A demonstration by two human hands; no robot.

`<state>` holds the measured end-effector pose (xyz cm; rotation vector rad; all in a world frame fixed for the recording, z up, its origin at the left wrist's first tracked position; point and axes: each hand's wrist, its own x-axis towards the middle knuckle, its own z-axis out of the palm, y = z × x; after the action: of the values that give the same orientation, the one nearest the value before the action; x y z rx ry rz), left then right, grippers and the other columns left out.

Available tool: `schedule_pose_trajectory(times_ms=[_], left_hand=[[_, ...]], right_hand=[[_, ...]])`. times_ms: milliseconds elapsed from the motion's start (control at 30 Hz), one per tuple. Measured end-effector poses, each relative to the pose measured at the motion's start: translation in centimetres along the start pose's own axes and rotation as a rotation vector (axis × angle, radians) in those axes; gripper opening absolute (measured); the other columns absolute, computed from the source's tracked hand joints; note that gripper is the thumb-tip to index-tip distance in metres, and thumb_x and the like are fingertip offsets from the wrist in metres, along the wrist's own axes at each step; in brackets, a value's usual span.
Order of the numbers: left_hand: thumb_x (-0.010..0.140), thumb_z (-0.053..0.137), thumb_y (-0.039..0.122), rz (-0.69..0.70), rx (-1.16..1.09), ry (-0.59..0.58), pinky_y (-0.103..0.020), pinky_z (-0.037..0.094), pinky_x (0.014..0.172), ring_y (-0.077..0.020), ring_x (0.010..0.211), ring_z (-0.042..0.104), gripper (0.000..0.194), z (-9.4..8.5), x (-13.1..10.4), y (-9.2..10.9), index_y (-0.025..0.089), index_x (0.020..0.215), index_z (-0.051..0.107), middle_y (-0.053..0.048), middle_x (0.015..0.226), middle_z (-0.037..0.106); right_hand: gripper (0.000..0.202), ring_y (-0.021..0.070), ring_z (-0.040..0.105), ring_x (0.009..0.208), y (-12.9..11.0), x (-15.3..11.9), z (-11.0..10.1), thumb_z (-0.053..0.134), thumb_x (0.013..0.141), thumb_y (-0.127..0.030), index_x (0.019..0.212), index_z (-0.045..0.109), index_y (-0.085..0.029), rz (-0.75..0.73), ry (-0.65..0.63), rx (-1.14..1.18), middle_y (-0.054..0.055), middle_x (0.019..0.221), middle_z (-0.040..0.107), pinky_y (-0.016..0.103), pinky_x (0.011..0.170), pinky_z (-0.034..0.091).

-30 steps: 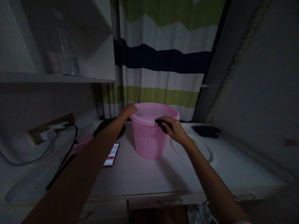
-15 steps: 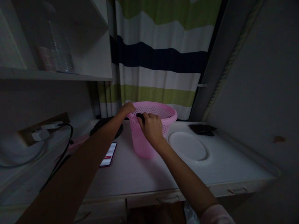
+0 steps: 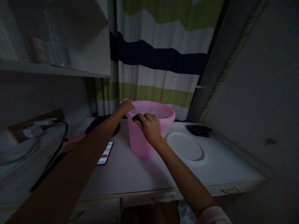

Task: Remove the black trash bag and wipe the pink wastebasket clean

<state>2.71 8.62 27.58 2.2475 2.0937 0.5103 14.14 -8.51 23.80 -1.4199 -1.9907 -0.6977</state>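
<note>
A pink plastic basket (image 3: 140,143) with a perforated upper band stands upright on the white desk. My left hand (image 3: 126,106) is closed over its rim at the far left. My right hand (image 3: 150,127) is at the near side of the rim, its fingers wrapped round a small black object (image 3: 136,118) that pokes out at the thumb side. The dim light and my fingers hide what kind of thing it is. The inside of the basket is mostly out of sight.
A round white lid or tray (image 3: 184,146) lies right of the basket, with a flat black packet (image 3: 199,130) behind it. Left are a lit phone (image 3: 105,154), a dark bundle (image 3: 99,123) and plugged-in chargers (image 3: 32,131). A shelf (image 3: 86,73) overhangs the left side; a striped curtain (image 3: 158,59) hangs behind.
The view has shifted slightly, moving the basket and desk a little left in the picture. The black object's tip has moved slightly left and down along the rim with my right hand.
</note>
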Motion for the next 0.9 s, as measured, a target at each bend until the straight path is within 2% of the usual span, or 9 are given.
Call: schedule_pose_trajectory(times_ms=[167, 300, 400, 500, 667, 900], left_hand=[[0.072, 0.048, 0.021, 0.035, -0.037, 0.013, -0.026, 0.048, 0.07, -0.0264, 0.1, 0.057, 0.045, 0.2, 0.3, -0.2, 0.008, 0.115, 0.053, -0.02, 0.11, 0.058], [0.073, 0.047, 0.018, 0.032, -0.043, -0.012, -0.027, 0.048, 0.07, -0.0271, 0.098, 0.058, 0.044, 0.1, 0.1, -0.2, 0.007, 0.115, 0.054, -0.022, 0.106, 0.06], [0.072, 0.049, 0.018, 0.035, -0.039, -0.004, -0.028, 0.049, 0.069, -0.0277, 0.097, 0.058, 0.043, 0.1, 0.1, -0.1, 0.008, 0.114, 0.055, -0.021, 0.105, 0.061], [0.073, 0.049, 0.02, 0.041, -0.025, -0.002, -0.029, 0.049, 0.07, -0.0282, 0.098, 0.058, 0.044, 0.2, 0.1, -0.1, 0.009, 0.115, 0.054, -0.021, 0.107, 0.06], [0.072, 0.049, 0.02, 0.037, -0.061, -0.028, -0.027, 0.051, 0.063, -0.025, 0.084, 0.063, 0.044, 0.1, -0.4, 0.0, 0.009, 0.114, 0.054, -0.02, 0.103, 0.062], [0.072, 0.049, 0.022, 0.022, -0.045, -0.025, -0.023, 0.05, 0.06, -0.0215, 0.079, 0.063, 0.042, -0.4, -1.2, 0.3, 0.011, 0.113, 0.056, -0.017, 0.105, 0.062]], right_hand=[[0.038, 0.018, 0.051, 0.087, 3.5, -1.6, -0.2, 0.036, 0.088, -0.042, 0.108, 0.057, -0.018, -0.057, 0.087, 0.137, 0.007, 0.088, 0.06, 0.03, 0.081, 0.033], [0.033, 0.0173, 0.051, 0.085, 6.6, -2.5, -0.5, 0.038, 0.088, -0.037, 0.099, 0.059, -0.014, -0.032, 0.145, 0.275, 0.008, 0.087, 0.061, 0.028, 0.079, 0.036], [0.032, 0.0168, 0.053, 0.079, 7.5, -2.5, -0.7, 0.037, 0.088, -0.036, 0.086, 0.06, -0.014, 0.014, 0.162, 0.283, 0.007, 0.08, 0.06, 0.027, 0.075, 0.037], [0.034, 0.0168, 0.053, 0.073, 6.9, -2.0, -0.8, 0.035, 0.089, -0.035, 0.076, 0.059, -0.014, 0.089, 0.161, 0.183, 0.007, 0.072, 0.059, 0.027, 0.072, 0.037], [0.035, 0.0187, 0.056, 0.072, 4.6, -1.0, -1.2, 0.037, 0.088, -0.034, 0.075, 0.061, -0.013, 0.182, 0.113, -0.025, 0.009, 0.072, 0.063, 0.029, 0.072, 0.037], [0.036, 0.0199, 0.06, 0.074, 0.8, 0.7, -1.4, 0.033, 0.089, -0.034, 0.082, 0.062, -0.013, 0.148, -0.016, -0.097, 0.011, 0.08, 0.066, 0.029, 0.067, 0.04]])
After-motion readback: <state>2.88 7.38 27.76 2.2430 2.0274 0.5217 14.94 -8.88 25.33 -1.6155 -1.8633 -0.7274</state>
